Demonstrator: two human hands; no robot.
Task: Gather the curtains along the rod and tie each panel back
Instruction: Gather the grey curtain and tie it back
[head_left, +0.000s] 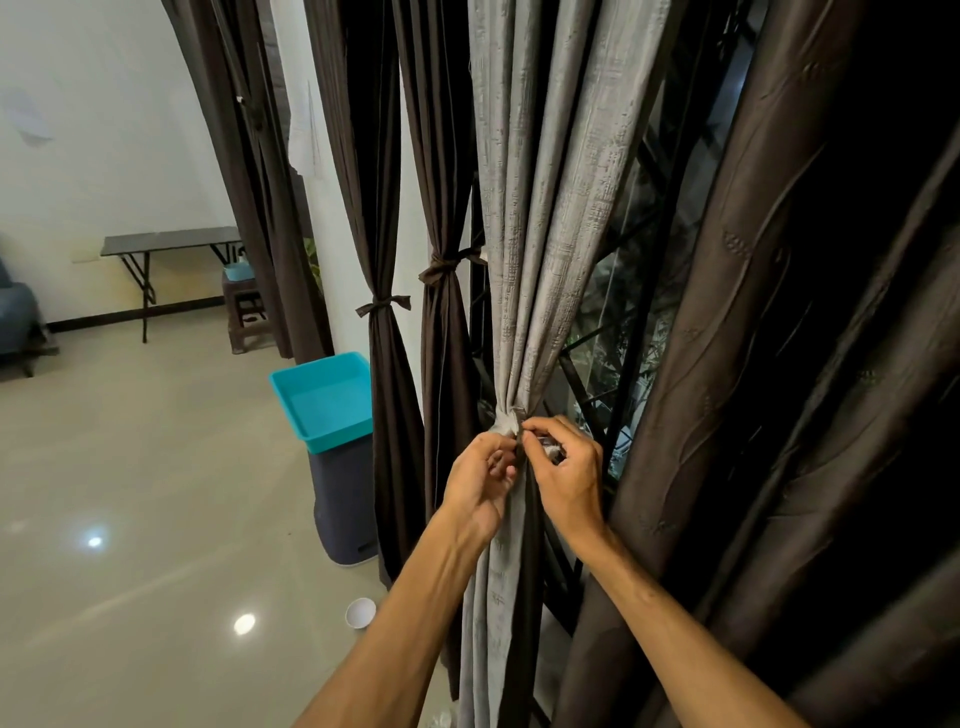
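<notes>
Both my hands are at the knot: my left hand and right hand each pinch an end of the grey tie, fingers curled round it, where it cinches the grey curtain panel in front of the window grille. I cannot quite tell whether the knot is pulled snug, since my fingers cover it. Out to the left, two dark brown panels hang gathered with their bows tied (those are finished, I judge). To the right, the heavy patterned brown curtain hangs loose with no tie showing, so it looks left to do.
</notes>
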